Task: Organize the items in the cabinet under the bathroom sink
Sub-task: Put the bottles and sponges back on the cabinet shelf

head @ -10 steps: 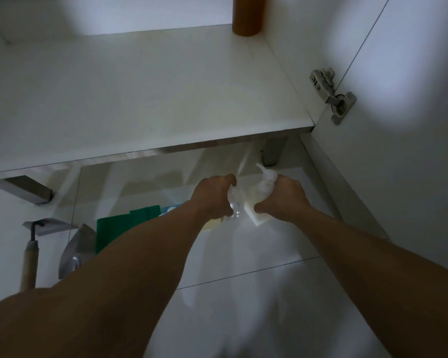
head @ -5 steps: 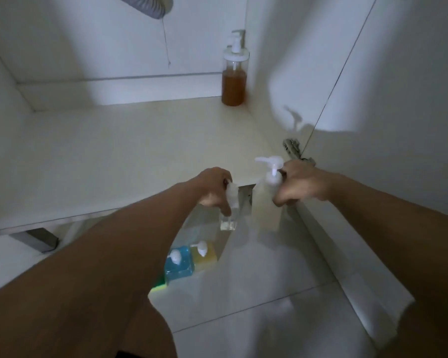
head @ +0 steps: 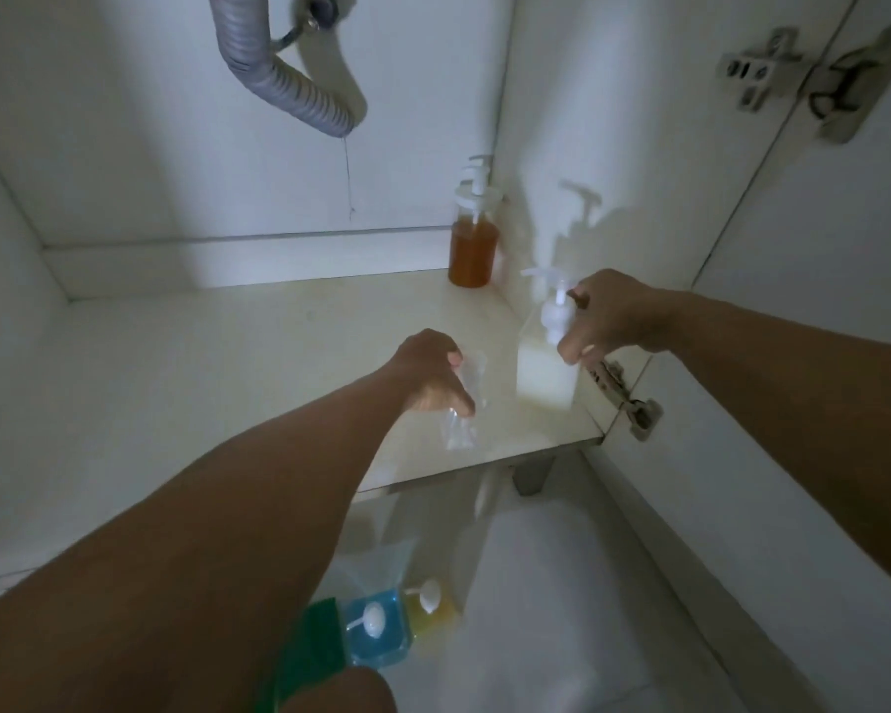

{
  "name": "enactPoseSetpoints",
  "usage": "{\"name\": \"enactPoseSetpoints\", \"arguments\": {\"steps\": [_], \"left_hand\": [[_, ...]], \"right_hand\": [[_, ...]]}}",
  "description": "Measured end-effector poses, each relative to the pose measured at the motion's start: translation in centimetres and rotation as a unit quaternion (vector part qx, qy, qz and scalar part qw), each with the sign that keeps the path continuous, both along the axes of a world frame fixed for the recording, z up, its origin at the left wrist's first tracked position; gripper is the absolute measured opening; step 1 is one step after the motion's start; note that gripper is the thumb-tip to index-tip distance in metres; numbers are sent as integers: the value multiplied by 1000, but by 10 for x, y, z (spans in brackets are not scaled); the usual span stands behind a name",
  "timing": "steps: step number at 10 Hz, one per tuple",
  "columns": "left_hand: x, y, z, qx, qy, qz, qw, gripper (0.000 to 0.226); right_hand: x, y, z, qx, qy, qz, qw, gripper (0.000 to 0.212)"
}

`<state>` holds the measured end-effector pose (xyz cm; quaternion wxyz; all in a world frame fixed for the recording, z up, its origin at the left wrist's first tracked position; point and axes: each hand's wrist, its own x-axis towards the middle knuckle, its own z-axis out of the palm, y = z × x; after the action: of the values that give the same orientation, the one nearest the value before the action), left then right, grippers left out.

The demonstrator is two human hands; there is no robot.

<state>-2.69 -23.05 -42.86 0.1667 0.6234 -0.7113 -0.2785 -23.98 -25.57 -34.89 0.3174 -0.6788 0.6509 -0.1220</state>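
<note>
You can't really make out the clear bottle (head: pixel 459 403) in your left hand (head: pixel 433 375), it's see-through and smeared. Your left arm covers most of the green thing (head: pixel 315 645) at the bottom edge. The grey drain hose (head: pixel 284 79) runs off the top.

One head-worn view only, looking forward and down into the open cabinet (head: pixel 227 352) from just outside its front edge. Close in: both forearms reaching from the bottom corners toward the shelf. Drain hose (head: pixel 284 79) at the top edge, door hinge (head: pixel 772 69) upper right, floor (head: pixel 561 609) along the bottom. Wide-angle bending at the edges.
</note>
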Motion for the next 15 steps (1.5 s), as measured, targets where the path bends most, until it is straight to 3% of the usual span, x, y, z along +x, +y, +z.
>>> {"name": "enactPoseSetpoints", "arguments": {"steps": [2,3,5,8,9,10,12,13,15], "left_hand": [[4,-48,-11,-32,30,51,998,68],[-2,-76,-16,-29,58,78,995,65],[-10,-127,-25,-38,86,115,989,60],[-17,-187,-43,-29,115,136,984,47],[-16,-204,-50,-26,143,144,979,34],[-17,-213,-56,-36,160,144,976,47],[-19,-221,-62,-48,183,135,973,50],[-20,-222,-64,-52,188,133,972,49],[-24,-224,-66,-66,196,128,970,53]], "right_hand": [[16,-59,-6,-27,-2,-29,999,34],[21,-103,-19,-25,-14,-43,999,52],[38,-178,-47,-29,-28,-69,997,39],[50,-251,-73,-43,16,-16,999,55],[49,-262,-71,-94,57,-10,994,46],[49,-273,-77,-154,117,-4,981,38],[54,-261,-94,-313,245,-54,916,30],[54,-256,-95,-346,335,-20,876,32],[57,-262,-110,-297,335,10,894,30]]}}
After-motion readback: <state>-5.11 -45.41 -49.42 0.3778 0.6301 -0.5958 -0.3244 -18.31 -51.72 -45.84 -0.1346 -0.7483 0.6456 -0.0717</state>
